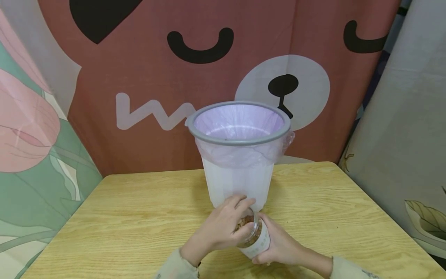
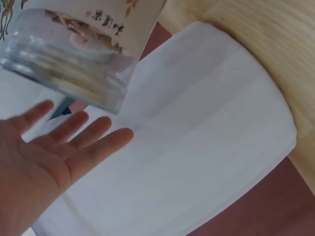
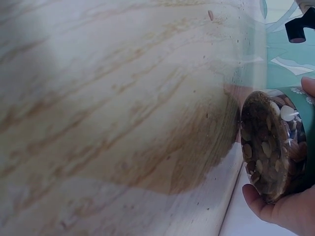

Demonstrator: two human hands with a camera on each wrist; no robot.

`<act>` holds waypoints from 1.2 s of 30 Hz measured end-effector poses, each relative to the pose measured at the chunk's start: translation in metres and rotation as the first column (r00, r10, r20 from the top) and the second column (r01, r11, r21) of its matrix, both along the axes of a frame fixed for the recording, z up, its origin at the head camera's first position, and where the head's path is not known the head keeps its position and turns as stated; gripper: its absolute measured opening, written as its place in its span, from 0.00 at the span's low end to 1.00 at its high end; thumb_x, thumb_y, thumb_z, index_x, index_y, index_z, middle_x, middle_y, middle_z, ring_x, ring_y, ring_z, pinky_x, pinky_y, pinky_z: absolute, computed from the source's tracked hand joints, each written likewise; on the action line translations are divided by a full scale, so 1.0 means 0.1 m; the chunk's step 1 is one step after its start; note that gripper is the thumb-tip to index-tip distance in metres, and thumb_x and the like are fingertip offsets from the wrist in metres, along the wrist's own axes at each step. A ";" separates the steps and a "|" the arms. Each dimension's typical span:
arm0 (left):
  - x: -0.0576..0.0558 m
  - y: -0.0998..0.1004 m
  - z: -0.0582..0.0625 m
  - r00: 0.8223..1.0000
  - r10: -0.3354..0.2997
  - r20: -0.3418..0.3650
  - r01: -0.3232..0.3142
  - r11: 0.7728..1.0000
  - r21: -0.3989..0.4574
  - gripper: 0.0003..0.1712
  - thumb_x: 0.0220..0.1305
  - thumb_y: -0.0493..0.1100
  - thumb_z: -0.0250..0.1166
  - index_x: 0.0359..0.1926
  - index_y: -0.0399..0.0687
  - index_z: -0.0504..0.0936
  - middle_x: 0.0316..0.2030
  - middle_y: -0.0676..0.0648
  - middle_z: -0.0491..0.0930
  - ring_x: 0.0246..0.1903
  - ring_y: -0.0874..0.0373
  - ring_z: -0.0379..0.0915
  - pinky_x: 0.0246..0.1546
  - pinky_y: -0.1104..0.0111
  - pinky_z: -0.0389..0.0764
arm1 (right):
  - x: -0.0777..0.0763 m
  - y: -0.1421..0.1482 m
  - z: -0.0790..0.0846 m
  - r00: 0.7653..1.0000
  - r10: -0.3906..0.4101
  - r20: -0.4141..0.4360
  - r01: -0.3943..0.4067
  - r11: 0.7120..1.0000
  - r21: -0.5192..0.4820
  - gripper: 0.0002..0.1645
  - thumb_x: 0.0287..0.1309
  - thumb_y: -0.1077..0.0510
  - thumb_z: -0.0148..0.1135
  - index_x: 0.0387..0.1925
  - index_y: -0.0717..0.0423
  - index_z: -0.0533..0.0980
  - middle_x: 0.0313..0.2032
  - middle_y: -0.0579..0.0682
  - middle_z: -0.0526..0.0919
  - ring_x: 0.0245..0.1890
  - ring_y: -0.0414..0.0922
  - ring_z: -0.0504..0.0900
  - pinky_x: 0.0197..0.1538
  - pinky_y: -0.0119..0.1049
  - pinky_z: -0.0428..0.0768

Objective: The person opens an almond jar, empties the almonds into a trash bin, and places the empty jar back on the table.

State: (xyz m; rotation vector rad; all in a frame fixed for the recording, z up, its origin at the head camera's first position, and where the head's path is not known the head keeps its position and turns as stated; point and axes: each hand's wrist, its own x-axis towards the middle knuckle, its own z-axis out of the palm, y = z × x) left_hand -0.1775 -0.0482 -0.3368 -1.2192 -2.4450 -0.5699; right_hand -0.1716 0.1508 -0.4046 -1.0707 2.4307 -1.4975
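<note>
One jar [image 1: 258,246], tilted, in front of the bin [image 1: 240,178]: right hand [image 1: 281,245] grips it; left hand [image 1: 225,224], fingers spread, near its top. Step looks like work at that end; next move calls for a steady right grip.

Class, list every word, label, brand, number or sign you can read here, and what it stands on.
No text can be read.
Jar label: dark, Chinese-looking characters, too blurred to read.
Right sleeve: dark marks, too small to tell whether they are writing.
</note>
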 end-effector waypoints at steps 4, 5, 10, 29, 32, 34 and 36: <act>-0.01 -0.02 0.01 0.998 -0.064 0.008 0.065 0.997 -0.044 0.26 0.60 0.51 0.46 0.59 0.49 0.68 0.55 0.40 0.67 0.55 0.49 0.62 0.51 0.57 0.66 | 0.00 0.00 0.00 1.000 -0.010 0.008 0.010 1.000 0.001 0.57 0.34 0.56 0.74 0.64 0.51 0.50 0.46 0.46 0.71 0.41 0.42 0.75 0.43 0.36 0.74; -0.01 -0.02 0.01 0.997 -0.077 0.005 0.077 0.995 -0.055 0.26 0.59 0.50 0.46 0.58 0.49 0.68 0.55 0.40 0.66 0.55 0.49 0.62 0.51 0.58 0.66 | 0.00 0.00 -0.01 1.000 -0.013 0.005 0.013 1.000 0.002 0.57 0.34 0.56 0.74 0.64 0.50 0.49 0.47 0.45 0.71 0.41 0.42 0.75 0.44 0.36 0.73; -0.03 -0.01 0.00 0.993 -0.121 -0.007 0.120 0.989 -0.083 0.26 0.58 0.46 0.47 0.59 0.47 0.68 0.52 0.39 0.68 0.51 0.50 0.66 0.49 0.61 0.69 | 0.00 0.01 -0.02 1.000 -0.012 -0.001 0.012 1.000 -0.004 0.58 0.34 0.56 0.74 0.65 0.49 0.49 0.47 0.45 0.71 0.42 0.42 0.74 0.44 0.36 0.73; -0.03 -0.01 0.02 0.997 -0.076 0.009 0.076 0.987 -0.139 0.28 0.66 0.54 0.43 0.60 0.43 0.68 0.52 0.37 0.70 0.52 0.49 0.67 0.50 0.62 0.68 | 0.00 0.01 -0.03 1.000 -0.015 0.006 0.015 1.000 0.001 0.58 0.34 0.56 0.74 0.65 0.51 0.48 0.47 0.46 0.71 0.42 0.42 0.75 0.44 0.36 0.74; -0.04 -0.01 0.01 0.999 -0.051 -0.004 0.050 0.990 -0.130 0.28 0.67 0.56 0.42 0.59 0.43 0.69 0.51 0.39 0.72 0.51 0.50 0.68 0.48 0.63 0.70 | -0.01 0.01 -0.03 1.000 -0.010 0.008 0.010 1.000 -0.005 0.58 0.34 0.56 0.74 0.64 0.51 0.48 0.47 0.46 0.71 0.41 0.42 0.75 0.43 0.36 0.74; -0.05 0.00 -0.01 0.999 -0.034 -0.012 0.032 0.992 -0.119 0.29 0.67 0.57 0.42 0.58 0.42 0.69 0.48 0.41 0.74 0.48 0.52 0.70 0.45 0.64 0.72 | -0.01 0.01 -0.03 1.000 -0.004 0.011 0.005 1.000 -0.008 0.58 0.34 0.57 0.74 0.64 0.52 0.48 0.47 0.47 0.71 0.41 0.42 0.75 0.43 0.36 0.74; -0.06 0.02 -0.02 1.000 -0.017 -0.025 0.014 0.994 -0.106 0.30 0.67 0.58 0.42 0.57 0.42 0.70 0.44 0.44 0.76 0.45 0.54 0.72 0.43 0.66 0.73 | -0.01 0.01 -0.03 1.000 -0.005 0.010 0.005 1.000 -0.006 0.57 0.34 0.57 0.74 0.64 0.53 0.49 0.46 0.47 0.71 0.41 0.42 0.75 0.43 0.36 0.74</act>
